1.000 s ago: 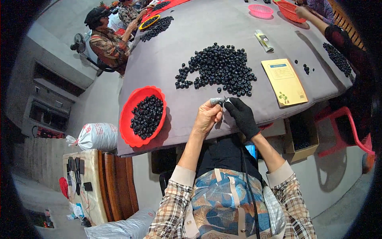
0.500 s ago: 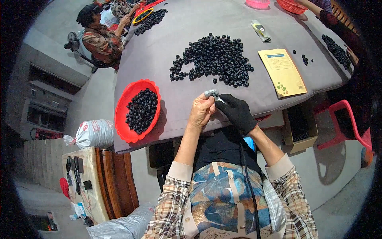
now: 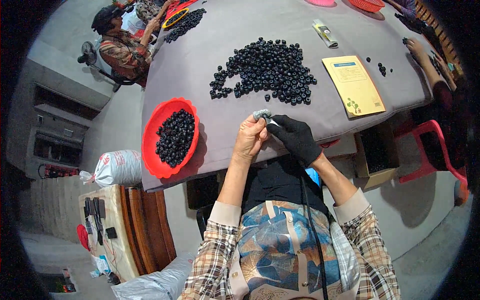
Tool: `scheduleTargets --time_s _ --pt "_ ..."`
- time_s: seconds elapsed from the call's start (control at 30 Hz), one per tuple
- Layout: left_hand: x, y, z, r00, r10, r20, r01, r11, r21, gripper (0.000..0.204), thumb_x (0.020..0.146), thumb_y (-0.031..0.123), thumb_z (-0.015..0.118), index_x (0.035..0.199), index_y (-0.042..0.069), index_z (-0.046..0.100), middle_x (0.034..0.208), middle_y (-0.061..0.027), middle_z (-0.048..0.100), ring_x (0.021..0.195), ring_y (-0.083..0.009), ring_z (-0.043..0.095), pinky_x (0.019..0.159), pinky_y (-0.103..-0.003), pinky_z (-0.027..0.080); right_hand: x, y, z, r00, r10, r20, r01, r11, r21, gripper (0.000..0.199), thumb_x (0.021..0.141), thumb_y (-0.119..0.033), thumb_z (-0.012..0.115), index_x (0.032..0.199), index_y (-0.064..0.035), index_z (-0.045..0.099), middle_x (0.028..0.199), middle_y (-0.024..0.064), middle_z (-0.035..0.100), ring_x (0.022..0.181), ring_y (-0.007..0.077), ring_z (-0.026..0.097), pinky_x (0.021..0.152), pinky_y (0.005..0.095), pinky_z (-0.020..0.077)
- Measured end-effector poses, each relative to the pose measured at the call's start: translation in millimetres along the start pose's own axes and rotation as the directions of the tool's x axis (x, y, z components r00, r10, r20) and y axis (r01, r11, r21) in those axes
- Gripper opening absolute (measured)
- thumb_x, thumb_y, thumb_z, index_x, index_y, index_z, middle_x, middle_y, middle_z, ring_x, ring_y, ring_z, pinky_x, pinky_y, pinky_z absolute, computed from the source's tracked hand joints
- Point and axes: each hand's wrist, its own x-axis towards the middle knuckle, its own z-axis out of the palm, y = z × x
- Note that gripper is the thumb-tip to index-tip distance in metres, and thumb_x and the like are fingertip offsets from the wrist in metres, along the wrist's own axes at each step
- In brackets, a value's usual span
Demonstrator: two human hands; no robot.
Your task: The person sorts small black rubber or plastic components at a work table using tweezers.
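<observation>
Bare left hand [image 3: 250,137], fingers curled, meets a black-gloved right hand [image 3: 295,136], fingers bent, at their tips; what either grips is too small to tell. Across the grey table [image 3: 217,147]: a red bowl [image 3: 148,137] of dark pieces [image 3: 175,139], a heap [image 3: 272,70] of more beyond the hands, a yellow booklet [image 3: 352,85]. Around it: a fan [image 3: 88,52], a sack [image 3: 118,167], a capped person [image 3: 122,52], a pink chair [image 3: 437,135].

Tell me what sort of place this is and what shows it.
Probably an informal shared workroom: a cloth-covered table bears a heap of small black pieces, a red scalloped bowl holds more, and another person is at the far left edge, beside a similar heap.
</observation>
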Motion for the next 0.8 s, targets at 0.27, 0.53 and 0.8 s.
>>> scheduleTargets --time_s 0.27,0.53,0.8 --pt "-0.5 -1.9 -4.0 1.000 -0.013 0.016 0.014 0.999 -0.036 0.016 0.086 0.009 0.055 0.100 0.001 0.056 0.069 0.0008 0.057 0.049 -0.0048 0.048 0.046 -0.018 0.038 1.1 0.2 1.3 0.996 0.079 0.028 -0.081 0.994 0.075 0.025 0.085 -0.021 0.051 0.103 -0.0061 0.058 0.098 0.0110 0.061 0.084 0.0254 0.061 0.070 0.0317 0.0486" --pt "-1.4 0.1 2.0 0.999 -0.018 0.049 0.021 0.998 -0.058 0.016 0.085 0.009 0.055 0.100 0.001 0.057 0.072 -0.0012 0.058 0.050 -0.0055 0.048 0.047 -0.018 0.039 2.4 -0.1 -0.3 0.992 0.123 0.038 -0.126 0.986 0.113 0.024 0.084 -0.022 0.052 0.102 -0.0076 0.058 0.095 0.0105 0.061 0.080 0.0255 0.062 0.068 0.0322 0.0488" --pt "-2.6 0.8 5.0 0.999 -0.001 0.033 0.002 1.000 -0.009 0.015 0.085 0.009 0.056 0.098 0.001 0.057 0.071 -0.0011 0.057 0.049 -0.0052 0.046 0.046 -0.018 0.038 0.1 9.0 0.4 0.965 -0.263 -0.001 0.255 0.935 -0.247 0.023 0.083 -0.014 0.051 0.103 -0.0087 0.058 0.099 0.0103 0.060 0.081 0.0252 0.062 0.067 0.0326 0.0494"
